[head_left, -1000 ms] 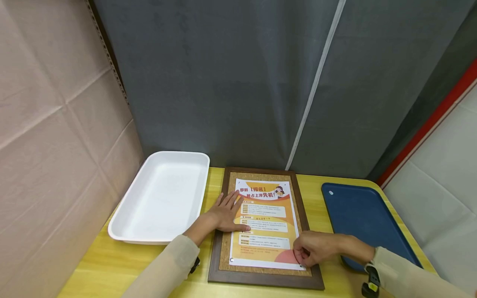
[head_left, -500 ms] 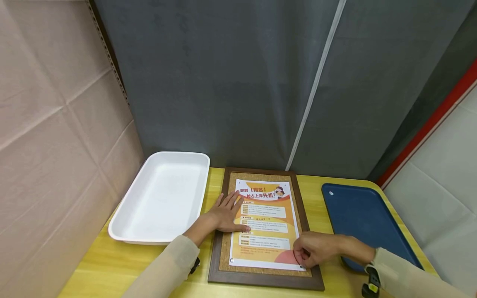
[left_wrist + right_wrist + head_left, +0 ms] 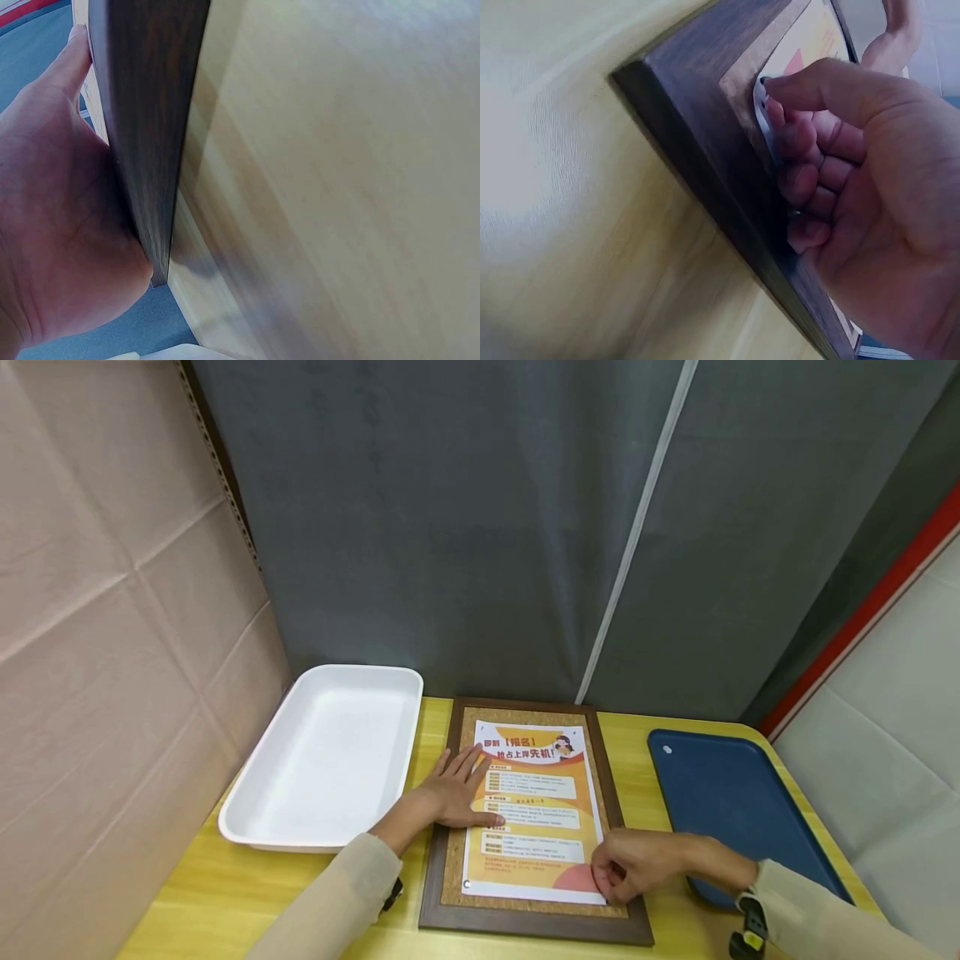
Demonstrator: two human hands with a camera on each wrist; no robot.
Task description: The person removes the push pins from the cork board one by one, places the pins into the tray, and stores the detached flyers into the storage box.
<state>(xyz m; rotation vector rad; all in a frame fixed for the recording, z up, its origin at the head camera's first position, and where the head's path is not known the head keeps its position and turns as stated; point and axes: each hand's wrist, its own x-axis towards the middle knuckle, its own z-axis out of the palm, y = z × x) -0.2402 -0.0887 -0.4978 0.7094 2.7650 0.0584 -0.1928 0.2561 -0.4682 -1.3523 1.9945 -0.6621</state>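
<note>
poster (image 3: 534, 814) lies on the framed corkboard (image 3: 525, 922). left hand (image 3: 453, 797), fingers spread, rests over the corkboard's left side; right hand (image 3: 636, 860), fingers curled, pinches the poster by the corkboard's near right corner.

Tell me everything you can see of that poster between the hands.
The poster looks like paper, orange and yellow with white margins. It has a red headline, a cartoon figure at upper right and three pale text boxes. It lies on a brown-framed cork board, with a round silvery pin at its lower-left corner. The left hand rests spread on its left side; the right hand pinches its lower-right corner, where the edge looks slightly raised.
</note>
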